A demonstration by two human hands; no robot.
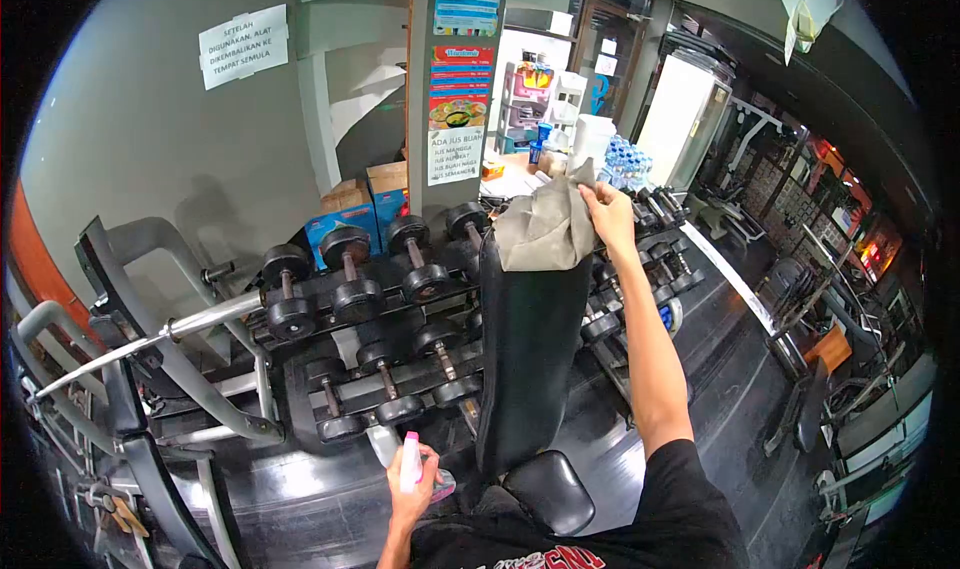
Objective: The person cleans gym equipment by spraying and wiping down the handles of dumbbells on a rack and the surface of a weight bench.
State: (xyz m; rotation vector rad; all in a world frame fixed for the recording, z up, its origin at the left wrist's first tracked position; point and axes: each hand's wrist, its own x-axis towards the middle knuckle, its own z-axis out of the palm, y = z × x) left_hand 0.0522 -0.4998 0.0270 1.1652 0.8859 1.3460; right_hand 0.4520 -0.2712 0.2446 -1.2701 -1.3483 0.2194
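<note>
My left hand (415,481) is closed round a spray bottle with a pink and white head (411,461), held low in front of my body. My right arm reaches forward, and the fingers of my right hand (610,215) pinch the edge of a grey-beige cloth (545,227). The cloth lies crumpled over the top end of a black padded bench backrest (533,339), which stands upright before me. Below the backrest is a small black seat pad (550,491).
Racks of dumbbells (425,279) stand behind the backrest on both sides. At the left is a bench frame with a barbell (170,331). Water bottles (628,162) sit on a counter beyond, and a pillar with posters (458,79) rises behind the rack.
</note>
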